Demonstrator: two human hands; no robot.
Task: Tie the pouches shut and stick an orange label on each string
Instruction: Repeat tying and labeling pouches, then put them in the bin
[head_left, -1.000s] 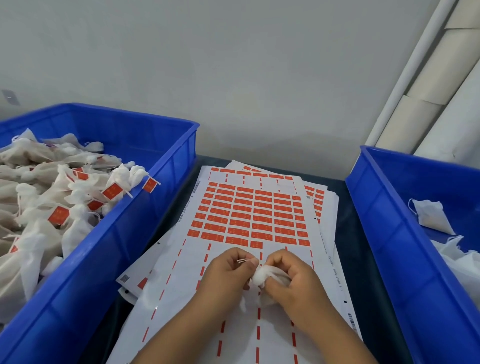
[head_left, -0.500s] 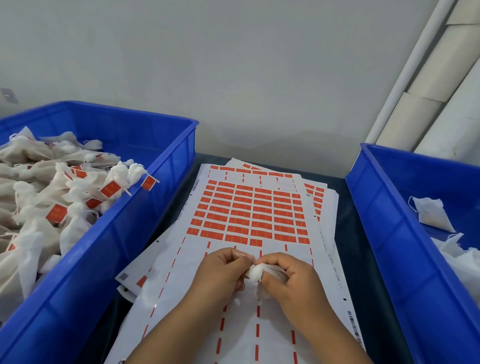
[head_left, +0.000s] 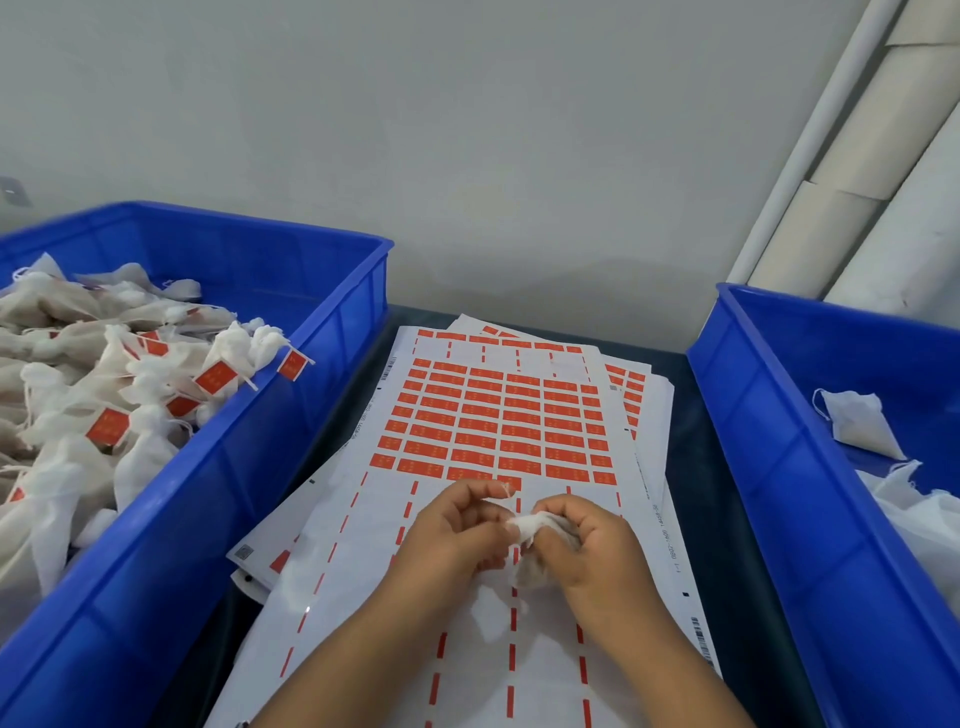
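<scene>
A small white pouch (head_left: 535, 540) sits between my hands above the label sheet. My right hand (head_left: 587, 545) grips its gathered neck and body. My left hand (head_left: 457, 530) pinches the pouch's white string (head_left: 501, 496), whose frayed ends stick up past my fingertips. Orange labels (head_left: 498, 426) fill the upper rows of the top white sheet (head_left: 374, 597); its lower part is peeled, with only orange strips left. Most of the pouch is hidden by my fingers.
A blue bin (head_left: 218, 483) on the left holds several tied pouches with orange labels (head_left: 215, 376). A blue bin (head_left: 779, 467) on the right holds loose white pouches (head_left: 857, 423). More label sheets lie stacked under the top one. A wall and white pipes stand behind.
My left hand has drawn the string out slightly to the left, away from the pouch neck. My right hand keeps hold of the pouch in about the same place.
</scene>
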